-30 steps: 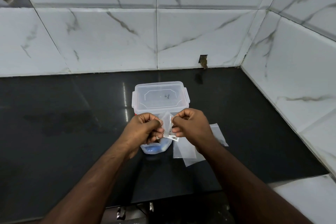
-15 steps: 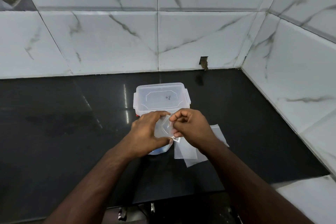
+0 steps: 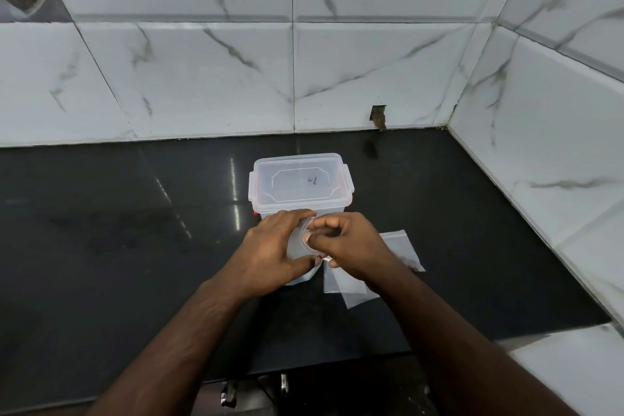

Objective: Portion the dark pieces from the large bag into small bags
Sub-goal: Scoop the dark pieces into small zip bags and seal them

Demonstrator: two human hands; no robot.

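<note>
You worked at a shiny black counter [image 3: 118, 246] with white walls [image 3: 202, 78]. Both your left hand [image 3: 273, 253] and right hand [image 3: 344, 243] pinched one small bag [image 3: 299, 243] between closed fingertips.

both hands meet at centre over the black table [image 3: 118, 246], w/ marble-look tiled wall [image 3: 202, 71] behind & to the right. left hand [image 3: 273, 253] cups a small clear bag [image 3: 299, 245], thumb under, fingers curled over the top edge. right hand [image 3: 347, 246] pinches the bag's rim from the other side, fingertips right at its mouth. just behind the hands sits a clear plastic container [image 3: 300, 182] w/ lid clipped on, a dark scribble on the lid. flat empty small bags [image 3: 351, 284] lie on the table under & right of the right wrist, overlapping. bag contents can't be made out. metal bits [image 3: 229, 395] show below table's front edge.
</note>
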